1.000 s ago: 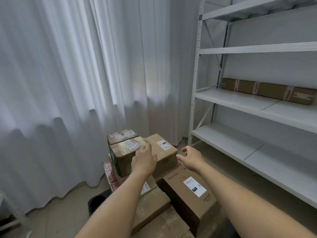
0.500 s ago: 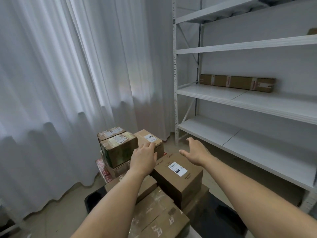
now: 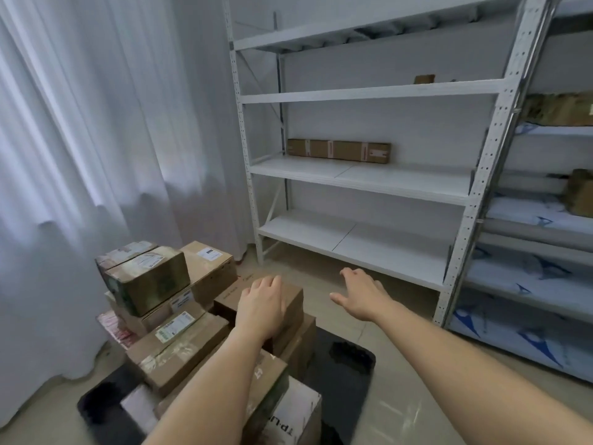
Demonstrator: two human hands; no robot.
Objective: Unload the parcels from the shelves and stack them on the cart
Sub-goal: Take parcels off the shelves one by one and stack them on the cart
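Several brown cardboard parcels (image 3: 179,342) are stacked on a black cart (image 3: 340,358) at the lower left. My left hand (image 3: 261,308) hovers over or rests on one brown parcel (image 3: 293,300) in the stack, fingers relaxed and holding nothing. My right hand (image 3: 361,292) is out in the air to the right of the stack with straight, spread fingers, empty. A long flat brown parcel (image 3: 338,150) lies on the middle board of the white shelf rack (image 3: 359,181). A small brown parcel (image 3: 424,79) peeks over the higher board.
White curtains (image 3: 96,123) hang behind the cart on the left. A second rack (image 3: 545,239) on the right holds brown parcels (image 3: 558,109) and white bags with blue print. Beige floor lies between the cart and the racks.
The view has swung right and back, showing more of the racks. My left hand has come off the far taped parcels to a nearer one. My right hand has moved right.
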